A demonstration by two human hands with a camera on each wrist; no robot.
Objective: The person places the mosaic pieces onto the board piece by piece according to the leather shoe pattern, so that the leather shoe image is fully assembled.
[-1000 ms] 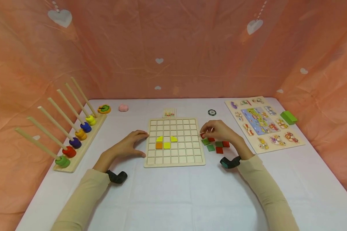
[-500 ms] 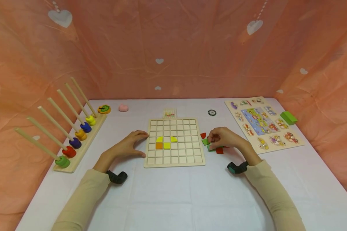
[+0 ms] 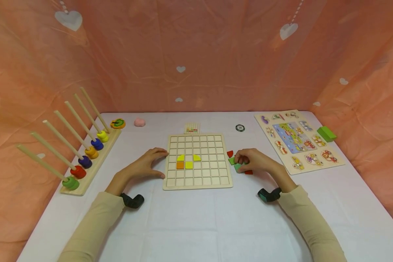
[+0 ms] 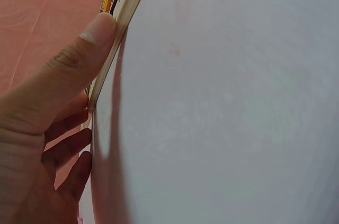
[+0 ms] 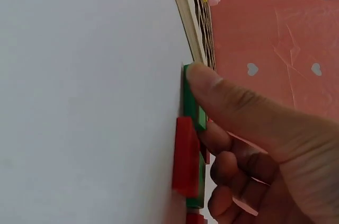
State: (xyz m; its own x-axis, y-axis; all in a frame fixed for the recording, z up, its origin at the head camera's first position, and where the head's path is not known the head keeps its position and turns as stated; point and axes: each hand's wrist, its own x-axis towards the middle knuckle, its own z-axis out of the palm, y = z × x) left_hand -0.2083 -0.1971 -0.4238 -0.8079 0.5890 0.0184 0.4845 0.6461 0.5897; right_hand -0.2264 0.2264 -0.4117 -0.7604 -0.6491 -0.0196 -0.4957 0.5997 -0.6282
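A wooden grid board (image 3: 213,179) lies mid-table, bearing an orange square (image 3: 180,165), a yellow square (image 3: 189,165) and two yellow curved-edge tiles (image 3: 197,157). My left hand (image 3: 145,163) rests at the board's left edge, thumb and fingers spread along it. To the right of the board, my right hand (image 3: 253,160) pinches a green square tile (image 5: 189,94) between thumb and index finger, low at the table. Another green tile (image 3: 231,161), a red rounded tile (image 3: 230,153) and a red square tile (image 5: 184,160) lie around it. The hand hides other tiles.
Behind the board lies a small pattern card (image 3: 192,128). A peg stacker (image 3: 95,163) with coloured rings stands at left, a picture puzzle board (image 3: 268,125) and green block (image 3: 326,134) at right. A round chip (image 3: 240,127) and pink figure (image 3: 139,122) lie farther back.
My right hand has moved from the red rounded tile rightward and toward me to the green tile, leaving the red one on the table. The left hand has stayed in place.
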